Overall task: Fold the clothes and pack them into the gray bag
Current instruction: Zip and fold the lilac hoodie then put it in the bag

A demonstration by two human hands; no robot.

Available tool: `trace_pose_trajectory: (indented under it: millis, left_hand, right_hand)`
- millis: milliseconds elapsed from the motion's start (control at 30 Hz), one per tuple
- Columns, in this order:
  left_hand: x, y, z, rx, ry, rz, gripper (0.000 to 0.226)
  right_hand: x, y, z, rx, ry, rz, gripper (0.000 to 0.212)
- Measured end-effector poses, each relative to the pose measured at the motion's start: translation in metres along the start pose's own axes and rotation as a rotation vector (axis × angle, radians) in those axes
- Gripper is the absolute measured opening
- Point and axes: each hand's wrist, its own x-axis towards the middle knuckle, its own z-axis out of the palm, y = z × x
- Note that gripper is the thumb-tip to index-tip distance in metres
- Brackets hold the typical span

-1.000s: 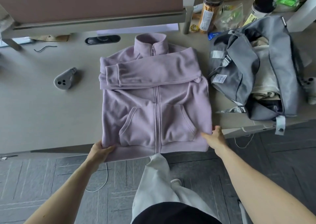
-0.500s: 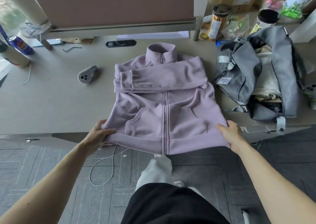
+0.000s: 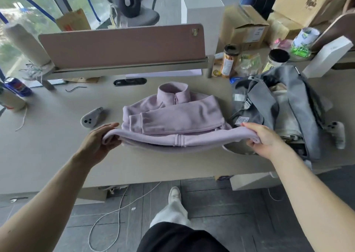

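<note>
Midway along tabletop (image 3: 57, 151), left grip (image 3: 99, 139) and right grip (image 3: 264, 139) clamp raised jacket (image 3: 182, 115) hem ends; body beneath hidden. Bag (image 3: 265, 105) at right edge, contents unclear.

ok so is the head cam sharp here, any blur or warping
Head view: wide-angle warping bows the partition and desk edge; the right of the gray bag and white controller look smeared; lilac jacket, left hand and right hand are fairly sharp; no glare.
</note>
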Motion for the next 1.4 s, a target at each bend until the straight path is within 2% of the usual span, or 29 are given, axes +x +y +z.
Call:
trace_pose_trajectory:
  millis: [100,233,367,433,500,567,600,733,833,1000,1100,1133,1167,1233,1333,1400]
  left_hand:
    - [0.038,0.008,0.002,0.000,-0.059,-0.014,0.017]
    - [0.096,0.015,-0.001,-0.031,0.007,-0.036,0.027]
    - [0.152,0.020,-0.001,-0.006,-0.093,-0.146,0.044]
    - [0.174,0.019,0.000,0.063,-0.099,-0.111,0.052]
    - [0.199,0.018,-0.002,0.087,-0.078,-0.074,0.073]
    - [0.211,0.019,-0.004,0.088,-0.085,-0.057,0.081]
    - [0.220,0.019,-0.006,0.109,-0.074,-0.069,0.074]
    - [0.251,0.014,0.000,0.215,0.208,-0.115,0.026]
    - [0.273,0.009,0.014,0.263,0.400,-0.160,0.027]
    - [0.303,0.007,0.032,0.375,0.556,-0.168,0.028]
    - [0.303,0.000,0.048,0.766,0.633,-0.046,0.025]
    - [0.300,-0.004,0.057,0.839,0.607,0.001,0.031]
    - [0.297,-0.009,0.068,0.869,0.551,0.041,0.041]
    - [0.290,-0.024,0.086,1.019,0.418,0.211,0.056]
    - [0.281,-0.057,0.116,1.362,0.043,0.528,0.057]
    - [0.274,-0.075,0.142,1.457,-0.232,0.603,0.054]
  right_hand:
    - [0.026,-0.020,0.019,0.137,0.002,0.035,0.019]
    - [0.073,-0.044,0.040,0.150,-0.026,0.046,0.038]
    - [0.133,-0.049,0.067,-0.146,-0.021,-0.035,0.038]
    - [0.163,-0.046,0.077,-0.326,0.055,-0.093,0.020]
    - [0.193,-0.047,0.086,-0.466,0.162,-0.122,0.008]
    - [0.203,-0.052,0.089,-0.537,0.228,-0.127,0.018]
    - [0.210,-0.056,0.090,-0.568,0.247,-0.127,0.026]
    - [0.236,-0.062,0.099,-0.720,0.312,-0.138,0.047]
    - [0.258,-0.059,0.108,-0.759,0.354,-0.086,0.049]
    - [0.290,-0.051,0.118,-0.793,0.385,-0.049,0.047]
    - [0.303,-0.042,0.123,-0.773,0.378,-0.113,0.036]
    - [0.305,-0.036,0.125,-0.748,0.358,-0.157,0.031]
    - [0.302,-0.031,0.130,-0.742,0.313,-0.193,0.035]
    - [0.295,-0.017,0.142,-0.781,0.186,-0.417,0.054]
    - [0.293,0.001,0.167,-1.011,0.029,-0.868,0.055]
    - [0.286,0.016,0.189,-1.131,-0.048,-1.008,0.052]
